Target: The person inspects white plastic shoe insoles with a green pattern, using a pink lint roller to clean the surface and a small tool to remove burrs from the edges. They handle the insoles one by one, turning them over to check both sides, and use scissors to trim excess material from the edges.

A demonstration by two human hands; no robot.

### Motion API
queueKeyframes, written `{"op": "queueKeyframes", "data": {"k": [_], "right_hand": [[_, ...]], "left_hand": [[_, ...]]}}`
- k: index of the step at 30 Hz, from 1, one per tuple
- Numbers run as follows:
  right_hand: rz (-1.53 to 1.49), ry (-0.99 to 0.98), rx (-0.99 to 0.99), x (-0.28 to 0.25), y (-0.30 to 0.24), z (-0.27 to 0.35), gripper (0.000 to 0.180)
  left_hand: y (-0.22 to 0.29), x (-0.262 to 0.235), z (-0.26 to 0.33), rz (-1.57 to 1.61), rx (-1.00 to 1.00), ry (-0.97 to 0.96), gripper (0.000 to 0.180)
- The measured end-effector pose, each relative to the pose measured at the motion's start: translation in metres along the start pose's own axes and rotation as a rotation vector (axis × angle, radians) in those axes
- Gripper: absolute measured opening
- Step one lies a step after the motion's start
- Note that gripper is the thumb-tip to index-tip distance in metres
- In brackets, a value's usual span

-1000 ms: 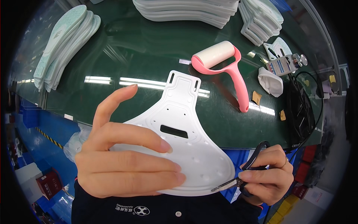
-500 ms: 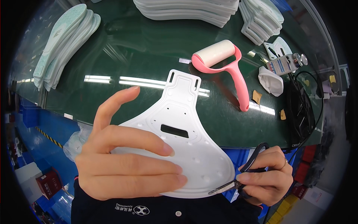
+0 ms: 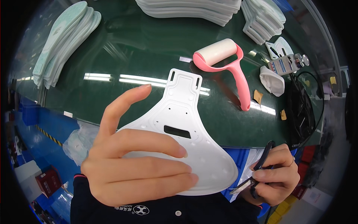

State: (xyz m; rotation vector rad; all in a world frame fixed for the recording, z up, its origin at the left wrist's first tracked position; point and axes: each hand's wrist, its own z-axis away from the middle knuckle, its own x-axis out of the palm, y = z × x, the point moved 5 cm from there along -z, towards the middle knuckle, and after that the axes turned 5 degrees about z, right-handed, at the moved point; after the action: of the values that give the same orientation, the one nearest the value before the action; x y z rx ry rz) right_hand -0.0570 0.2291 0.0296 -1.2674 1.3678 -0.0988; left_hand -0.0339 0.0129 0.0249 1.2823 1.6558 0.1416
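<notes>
A white moulded plastic panel (image 3: 210, 162), broad and rounded near me and narrowing to a slotted tab at the far end, is held by my left hand (image 3: 138, 166). Several of that hand's fingers lie across its face, while the index finger sticks out past its left edge; whatever grips underneath is hidden. In my right hand (image 3: 278, 173) is a pair of scissors (image 3: 264, 158) with dark handles, fingers wrapped around the loops. The short metal blades point left, just off the panel's lower right edge.
On the green table (image 3: 123, 44) lies a pink-handled lint roller (image 3: 238, 80). Stacks of pale panels stand at the left (image 3: 67, 41), back (image 3: 190, 9) and back right (image 3: 263, 20). A bottle (image 3: 285, 64), white cloth (image 3: 271, 81) and black bag (image 3: 300, 112) sit at the right.
The scissors have moved right, away from the panel's lower edge, which their blades overlapped before. My left hand and the panel have shifted slightly to the right.
</notes>
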Motion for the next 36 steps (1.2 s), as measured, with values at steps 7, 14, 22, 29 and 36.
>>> {"op": "queueKeyframes", "data": {"k": [7,14,22,29,36], "right_hand": [[0.005,-0.075,0.007,0.007,-0.007,-0.007,0.036],[0.039,-0.062,-0.042,0.008,-0.008,-0.007,0.028],[0.043,-0.111,-0.038,0.008,-0.009,-0.007,0.025],[0.053,-0.123,-0.046,0.009,-0.009,-0.006,0.025],[0.049,-0.159,-0.021,0.013,-0.013,-0.008,0.025]], "left_hand": [[0.003,0.0,-0.003,-0.019,-0.013,-0.002,0.011],[0.007,-0.002,-0.003,-0.029,-0.065,-0.039,0.011],[0.006,-0.001,-0.003,-0.017,-0.054,-0.034,0.012],[0.006,0.003,0.0,-0.032,0.006,-0.024,0.013],[0.007,0.007,0.002,-0.037,0.066,-0.014,0.013]]}}
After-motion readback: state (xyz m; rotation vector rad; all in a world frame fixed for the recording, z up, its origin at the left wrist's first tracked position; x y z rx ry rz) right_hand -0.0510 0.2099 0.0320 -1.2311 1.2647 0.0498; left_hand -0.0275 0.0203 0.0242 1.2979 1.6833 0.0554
